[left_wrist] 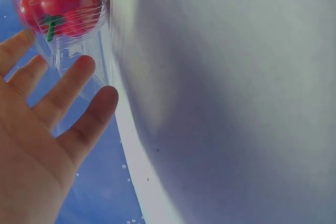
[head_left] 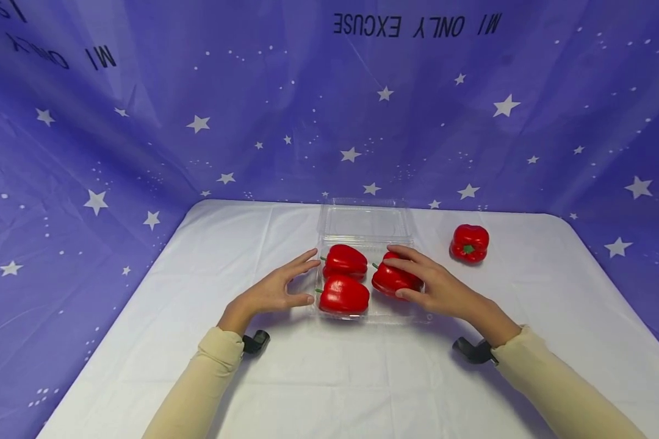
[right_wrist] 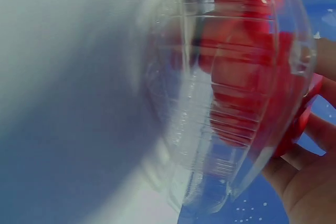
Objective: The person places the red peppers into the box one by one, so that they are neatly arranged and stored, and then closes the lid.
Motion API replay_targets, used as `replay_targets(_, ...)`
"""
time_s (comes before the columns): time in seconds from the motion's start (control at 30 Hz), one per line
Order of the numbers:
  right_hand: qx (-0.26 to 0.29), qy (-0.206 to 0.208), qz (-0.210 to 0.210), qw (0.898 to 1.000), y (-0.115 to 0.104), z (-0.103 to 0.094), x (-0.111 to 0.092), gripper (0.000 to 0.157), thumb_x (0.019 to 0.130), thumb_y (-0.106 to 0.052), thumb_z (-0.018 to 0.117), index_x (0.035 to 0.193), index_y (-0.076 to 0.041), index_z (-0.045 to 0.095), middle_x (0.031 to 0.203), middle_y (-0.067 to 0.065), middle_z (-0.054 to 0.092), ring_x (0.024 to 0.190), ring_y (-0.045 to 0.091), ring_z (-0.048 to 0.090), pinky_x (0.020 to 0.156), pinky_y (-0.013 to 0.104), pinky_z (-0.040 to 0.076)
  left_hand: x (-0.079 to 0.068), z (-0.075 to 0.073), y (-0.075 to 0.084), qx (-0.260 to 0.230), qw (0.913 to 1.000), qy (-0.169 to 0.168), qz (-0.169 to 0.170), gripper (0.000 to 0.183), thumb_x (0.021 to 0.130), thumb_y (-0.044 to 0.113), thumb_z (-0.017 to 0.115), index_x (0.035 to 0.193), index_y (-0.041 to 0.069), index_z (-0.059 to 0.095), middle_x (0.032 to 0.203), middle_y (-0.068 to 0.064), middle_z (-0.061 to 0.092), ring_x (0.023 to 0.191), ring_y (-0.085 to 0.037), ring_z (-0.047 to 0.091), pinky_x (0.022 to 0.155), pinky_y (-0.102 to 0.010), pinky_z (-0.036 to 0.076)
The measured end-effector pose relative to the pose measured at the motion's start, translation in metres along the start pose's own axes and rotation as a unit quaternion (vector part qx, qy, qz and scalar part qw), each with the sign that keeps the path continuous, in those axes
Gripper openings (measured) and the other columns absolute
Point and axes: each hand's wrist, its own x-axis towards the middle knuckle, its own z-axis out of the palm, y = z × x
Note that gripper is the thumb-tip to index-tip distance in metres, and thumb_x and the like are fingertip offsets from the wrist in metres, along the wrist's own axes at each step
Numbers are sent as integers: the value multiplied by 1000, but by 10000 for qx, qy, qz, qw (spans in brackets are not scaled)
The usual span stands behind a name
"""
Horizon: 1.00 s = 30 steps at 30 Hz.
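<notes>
A clear plastic clamshell container (head_left: 387, 317) lies on the table with its lid (head_left: 365, 221) folded back. In its left half sit two red bell peppers, a far one (head_left: 345, 261) and a near one (head_left: 345, 295), green stems to the left. My right hand (head_left: 436, 283) holds a third red bell pepper (head_left: 391, 280) in the right half, thumb on the near side and fingers over the far side. Beside the container's left wall, my left hand (head_left: 271, 291) is spread with nothing in it. The right wrist view shows the held pepper (right_wrist: 294, 135) partly behind the container wall.
Another red bell pepper (head_left: 469, 244) stands on the white tablecloth (head_left: 340, 384) to the right of the container, its green stem toward me. A purple curtain with stars (head_left: 307, 122) hangs behind the table and along both sides.
</notes>
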Motion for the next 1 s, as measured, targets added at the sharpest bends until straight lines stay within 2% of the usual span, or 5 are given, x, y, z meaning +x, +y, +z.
replay_targets(0.17, 0, -14, -64, 10000, 5, 3, 3, 68, 83, -20, 80, 145, -18, 52, 154, 9, 42, 140, 33, 46, 96, 43, 57, -1, -2, 1, 71, 9999, 33, -68, 75, 86, 25, 74, 152, 11, 41, 168, -5, 20, 154, -32, 24, 120, -58, 29)
replay_targets(0.57, -64, -80, -25, 9999, 8, 8, 6, 67, 82, -21, 81, 143, -18, 54, 153, 9, 45, 138, 33, 48, 95, 43, 57, 0, -5, 4, 135, 9999, -71, -72, 75, 86, 26, 74, 151, 10, 41, 168, -5, 21, 154, -32, 23, 121, -57, 28)
replay_targets(1.0, -522, -2, -411, 9978, 20, 12, 9, 69, 79, -14, 83, 142, -15, 55, 152, 12, 46, 138, 33, 45, 101, 53, 53, 6, -7, 10, 280, 9994, -215, -5, 75, 85, 24, 74, 150, 6, 42, 167, -7, 22, 154, -33, 23, 121, -57, 28)
